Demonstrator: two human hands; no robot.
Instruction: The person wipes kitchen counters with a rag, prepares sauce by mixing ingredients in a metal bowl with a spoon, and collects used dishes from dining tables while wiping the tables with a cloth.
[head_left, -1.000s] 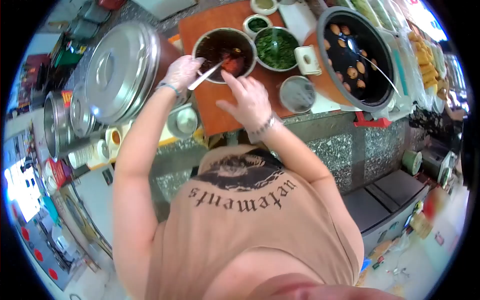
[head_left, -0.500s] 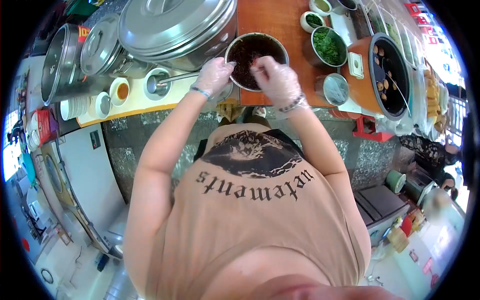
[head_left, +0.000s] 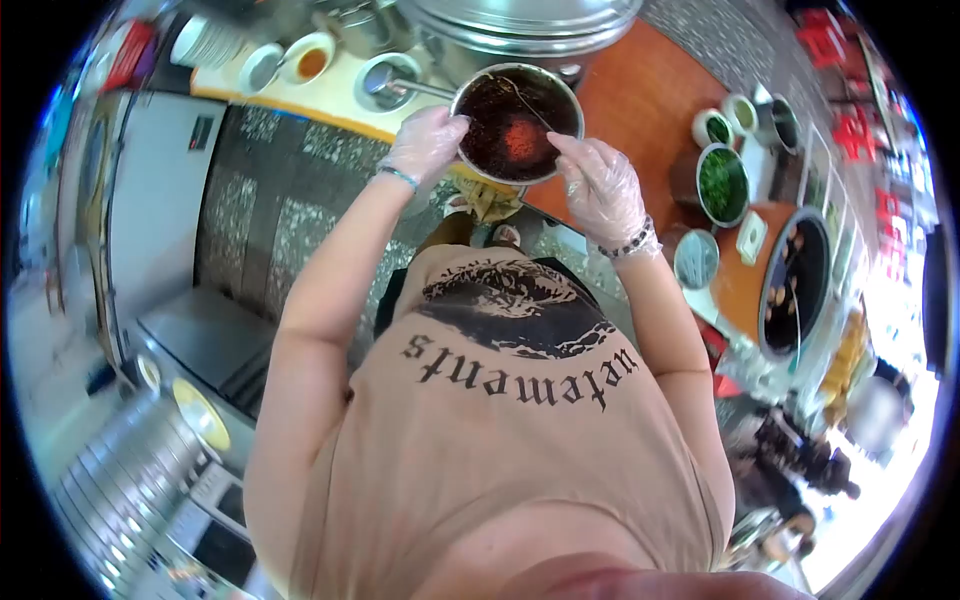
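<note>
A round metal bowl holds a dark sauce with a bright red patch near its middle. My gloved left hand grips the bowl's rim on the left. At the right side my gloved right hand pinches the end of a thin utensil handle, whose far end reaches into the sauce. Behind the bowl stands a large lidded metal pot. A ladle lies in a white bowl left of my left hand.
The orange-brown board extends right, towards a pot of chopped greens, a clear container and a large cooker with round brown items. A stack of plates stands at the upper left. People are at the lower right.
The view has turned and the counter items have shifted right. The bowl is now left of the board's middle, off its front edge, with my left hand on its rim. The utensil has swung to the right hand.
</note>
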